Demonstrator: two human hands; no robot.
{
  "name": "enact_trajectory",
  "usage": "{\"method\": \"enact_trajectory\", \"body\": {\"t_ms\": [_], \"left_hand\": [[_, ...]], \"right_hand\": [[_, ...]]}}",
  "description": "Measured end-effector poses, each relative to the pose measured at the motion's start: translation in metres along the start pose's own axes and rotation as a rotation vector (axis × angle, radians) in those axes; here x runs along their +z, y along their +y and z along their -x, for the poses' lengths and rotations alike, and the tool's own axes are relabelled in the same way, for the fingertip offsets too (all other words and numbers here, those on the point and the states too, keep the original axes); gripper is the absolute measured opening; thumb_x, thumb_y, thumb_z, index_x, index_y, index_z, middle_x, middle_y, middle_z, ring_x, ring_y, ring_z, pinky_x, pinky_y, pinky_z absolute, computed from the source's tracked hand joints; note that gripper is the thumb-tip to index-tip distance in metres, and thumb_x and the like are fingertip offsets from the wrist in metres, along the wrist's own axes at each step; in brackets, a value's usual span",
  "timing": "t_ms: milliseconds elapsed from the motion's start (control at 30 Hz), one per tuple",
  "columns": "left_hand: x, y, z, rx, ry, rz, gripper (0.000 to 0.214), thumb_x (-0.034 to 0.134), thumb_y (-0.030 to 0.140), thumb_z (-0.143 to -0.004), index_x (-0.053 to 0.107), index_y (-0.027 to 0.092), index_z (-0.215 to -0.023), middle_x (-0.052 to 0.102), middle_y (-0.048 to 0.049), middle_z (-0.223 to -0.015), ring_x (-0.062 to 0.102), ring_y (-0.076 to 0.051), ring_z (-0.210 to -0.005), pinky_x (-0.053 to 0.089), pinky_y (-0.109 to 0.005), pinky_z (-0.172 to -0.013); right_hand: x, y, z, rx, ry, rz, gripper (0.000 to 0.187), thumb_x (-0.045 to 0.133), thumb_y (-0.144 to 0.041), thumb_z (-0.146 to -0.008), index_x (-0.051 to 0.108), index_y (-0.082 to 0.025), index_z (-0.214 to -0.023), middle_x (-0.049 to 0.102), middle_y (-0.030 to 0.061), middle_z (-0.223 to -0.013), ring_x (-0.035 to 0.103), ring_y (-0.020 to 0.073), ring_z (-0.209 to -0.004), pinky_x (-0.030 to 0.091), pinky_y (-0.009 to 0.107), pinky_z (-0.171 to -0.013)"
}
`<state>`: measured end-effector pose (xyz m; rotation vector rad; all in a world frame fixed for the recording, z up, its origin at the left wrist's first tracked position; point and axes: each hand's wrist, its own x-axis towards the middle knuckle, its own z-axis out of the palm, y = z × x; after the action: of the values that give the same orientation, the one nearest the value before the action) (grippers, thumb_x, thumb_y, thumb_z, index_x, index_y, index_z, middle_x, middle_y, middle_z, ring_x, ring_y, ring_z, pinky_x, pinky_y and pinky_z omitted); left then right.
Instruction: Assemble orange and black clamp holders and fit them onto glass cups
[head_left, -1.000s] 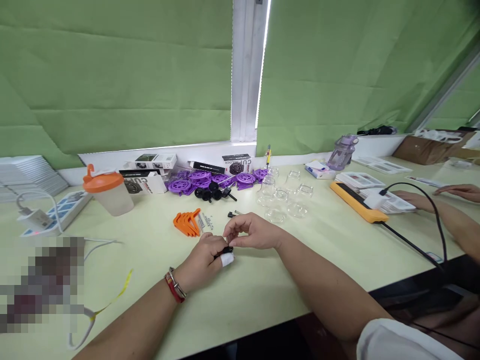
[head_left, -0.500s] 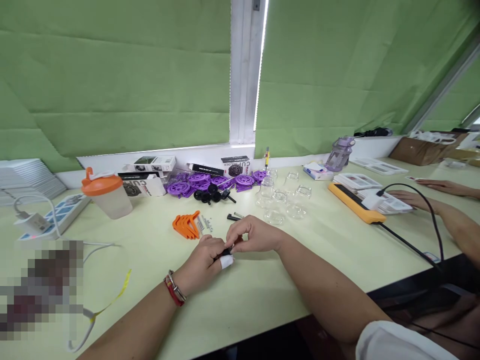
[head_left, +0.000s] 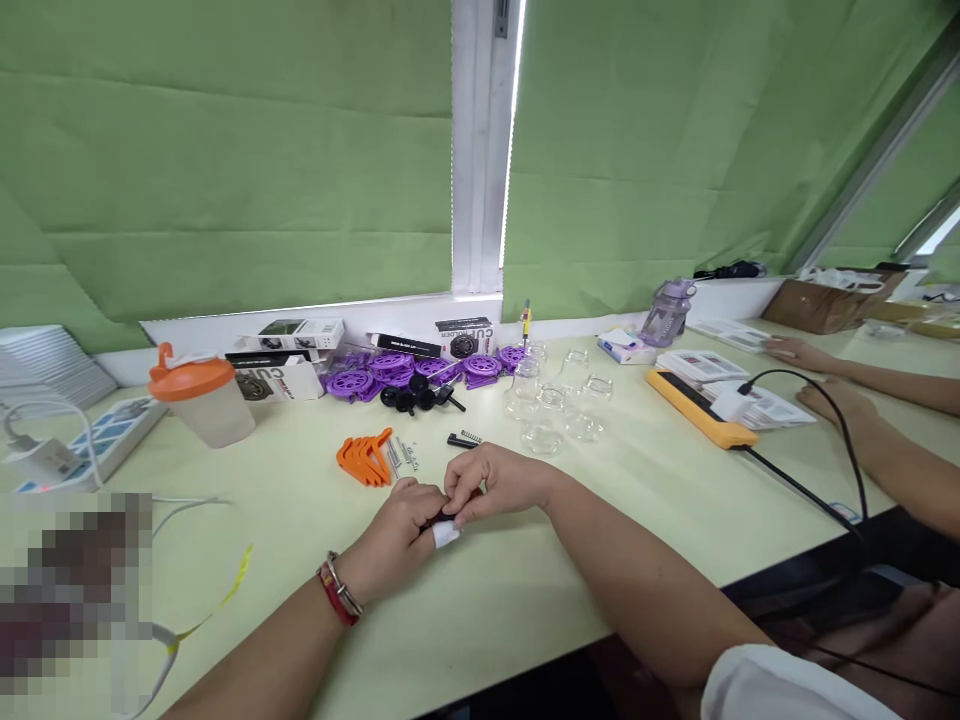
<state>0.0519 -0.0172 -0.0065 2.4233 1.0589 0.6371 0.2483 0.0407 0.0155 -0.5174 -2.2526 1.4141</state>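
Both hands work together over the pale yellow-green tabletop [head_left: 540, 590], between its near edge and far edge, nearer the near one. Left hand [head_left: 405, 530]: fingers curled closed around a small black plastic part [head_left: 435, 520], mostly hidden by the fingers; white wrap [head_left: 446, 534] on the thumb. Right hand [head_left: 499, 482]: thumb and forefinger narrow, pinching at the same part; other fingers curled in. Exact contact too small to tell.

Just beyond the right hand, toward the far edge: short black plastic bar [head_left: 462, 441] and thin metal coil spring [head_left: 472, 436] beside it. Beyond the left hand: row of nested orange plastic angled brackets [head_left: 364, 458], loose silver metal screws and pins [head_left: 405, 456] beside them.

Closer to the far edge: pile of purple plastic wheel-shaped pieces [head_left: 349, 383], black round-headed plastic parts [head_left: 424, 396] in front, clear transparent cups [head_left: 551, 398] to the right. Orange-lidded translucent shaker cup [head_left: 225, 415] left of these; orange-and-black power strip [head_left: 701, 408] on the right, near another person's hand [head_left: 836, 402].
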Motion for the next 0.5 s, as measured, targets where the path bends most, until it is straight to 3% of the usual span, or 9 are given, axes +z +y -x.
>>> {"method": "enact_trajectory", "body": {"t_ms": [500], "left_hand": [[-0.0005,-0.0044,-0.0021,-0.035,0.043,-0.071,0.026,0.05,0.035,-0.088,0.053,0.018,-0.069,0.052,0.0022,-0.063,0.044,-0.012,-0.06,0.038,-0.031,-0.073]], "right_hand": [[0.0084,0.0025,-0.0049,-0.042,0.095,0.099,0.007,0.07,-0.014,-0.066,0.071,-0.015,-0.073,0.063,0.0017,-0.079,0.056,0.0086,-0.066,0.047,0.021,-0.063]]}}
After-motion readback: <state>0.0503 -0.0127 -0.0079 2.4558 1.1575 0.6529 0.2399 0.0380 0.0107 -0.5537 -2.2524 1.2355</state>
